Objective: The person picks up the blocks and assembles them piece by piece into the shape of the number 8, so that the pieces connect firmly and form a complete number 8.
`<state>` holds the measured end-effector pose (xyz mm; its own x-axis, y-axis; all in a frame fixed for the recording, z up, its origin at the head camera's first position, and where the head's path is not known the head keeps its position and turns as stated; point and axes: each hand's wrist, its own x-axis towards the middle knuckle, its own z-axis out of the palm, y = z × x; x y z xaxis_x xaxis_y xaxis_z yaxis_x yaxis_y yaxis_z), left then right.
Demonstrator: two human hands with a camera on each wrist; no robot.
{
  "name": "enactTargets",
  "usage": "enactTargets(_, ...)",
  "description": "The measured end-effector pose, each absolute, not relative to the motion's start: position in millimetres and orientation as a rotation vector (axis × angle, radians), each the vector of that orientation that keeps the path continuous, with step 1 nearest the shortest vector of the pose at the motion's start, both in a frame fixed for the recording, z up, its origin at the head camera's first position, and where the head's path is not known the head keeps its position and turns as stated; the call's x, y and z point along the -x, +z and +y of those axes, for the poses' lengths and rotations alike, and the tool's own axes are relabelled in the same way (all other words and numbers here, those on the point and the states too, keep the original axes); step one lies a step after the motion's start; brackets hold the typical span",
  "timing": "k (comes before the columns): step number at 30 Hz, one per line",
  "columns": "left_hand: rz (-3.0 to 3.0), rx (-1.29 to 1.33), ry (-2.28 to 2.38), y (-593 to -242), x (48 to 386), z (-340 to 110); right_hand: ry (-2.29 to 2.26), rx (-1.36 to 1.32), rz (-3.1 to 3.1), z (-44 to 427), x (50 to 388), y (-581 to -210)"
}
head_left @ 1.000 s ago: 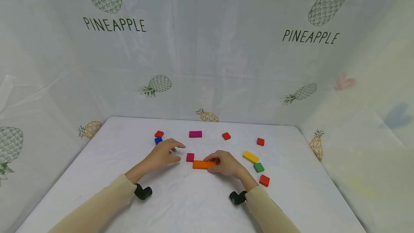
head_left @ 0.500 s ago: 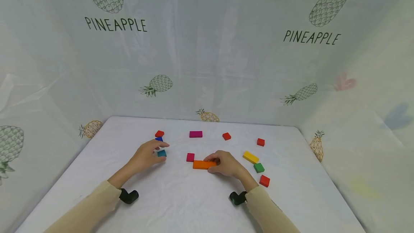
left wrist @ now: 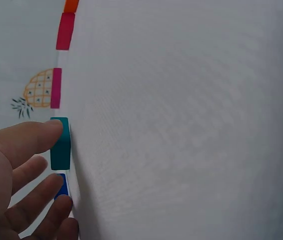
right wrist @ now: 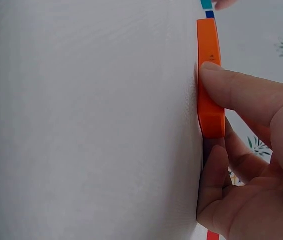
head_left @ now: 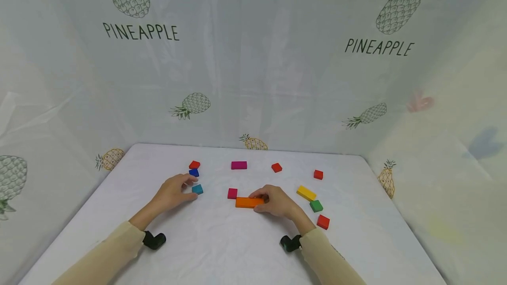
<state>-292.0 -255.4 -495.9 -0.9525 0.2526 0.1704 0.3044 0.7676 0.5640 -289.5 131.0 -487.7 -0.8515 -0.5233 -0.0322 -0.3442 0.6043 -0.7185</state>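
My right hand pinches the right end of a long orange block lying on the white table. In the right wrist view the thumb presses the near side of that block, and the fingers behind it are partly hidden. A teal block sits by my left hand, whose thumb and fingers are spread apart on its left side. In the left wrist view the thumb overlaps the teal block; whether it touches cannot be told. A blue block lies just beyond the fingers.
A crimson block adjoins the orange one's left corner. Red blocks and a magenta block lie farther back. To the right are yellow, green and red blocks. A pineapple-print curtain hangs behind.
My left hand has moved left, away from the crimson block, to the teal block, which has come into sight. The right hand keeps its hold on the orange block without visible movement.
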Motion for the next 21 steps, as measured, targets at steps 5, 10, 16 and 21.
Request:
enactTargets(5, -2.898, 0.428, -0.916, -498.3, 294.3, -254.9, -1.089, 0.724, 2.591, 131.0, 289.5, -487.3)
enactTargets(10, -2.916, 0.4, -0.899, -498.0, 295.1, -251.9, -1.096, 0.717, 2.592, 131.3, 289.6, -487.9)
enactTargets(16, -2.92, 0.395, -0.899, -496.3, 294.1, -249.7, -1.094, 0.712, 2.592, 131.1, 289.3, -488.8)
enactTargets(21, -2.93, 0.401, -0.89, -495.4, 293.8, -249.0, -1.097, 0.71, 2.587, 131.0, 289.6, -488.6)
